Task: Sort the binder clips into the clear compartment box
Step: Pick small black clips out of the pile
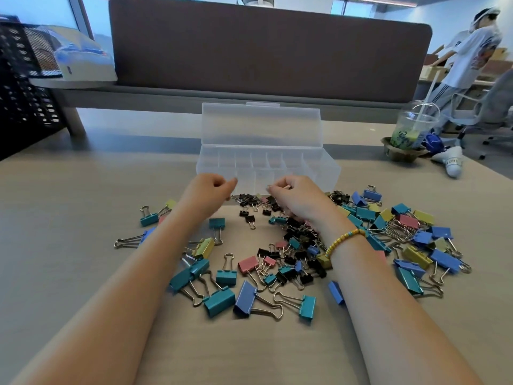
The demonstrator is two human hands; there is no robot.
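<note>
1. Head view: both hands sit mid-frame at the near wall of the clear compartment box [327, 168], lid open and standing upright behind it.
2. Left hand [208, 193]: fingers curled, thumb meeting fingertips as if pinching. Whatever it holds is too small to make out; cannot tell if it has a clip.
3. Right hand [297, 198]: fingers curled down over the small black clips [251, 202] just in front of the box. Likely picking, but the grip itself is hidden; cannot tell. Beaded bracelet [344, 238] on that wrist.
4. Binder clips [247, 298] lie in one loose spread across the lower centre and right of the frame, on the table [69, 218]. Box compartments look empty, so sorting is judged barely started.
5. Risks:
 - Small black clips are tangled by their wire handles; lifting one could drag neighbours along into the wrong compartment.
 - Forearms lie over the pile; pulling back could sweep clips around.
 - The box is light; a knock from either hand could shove it back.
6. Counts: one box, with roughly seven dividers showing in the far row; two hands; one iced drink cup [413, 126] at right. Clips: dozens, too overlapped for an exact count. Colours: teal, blue, yellow, pink, black. At least two sizes.
</note>
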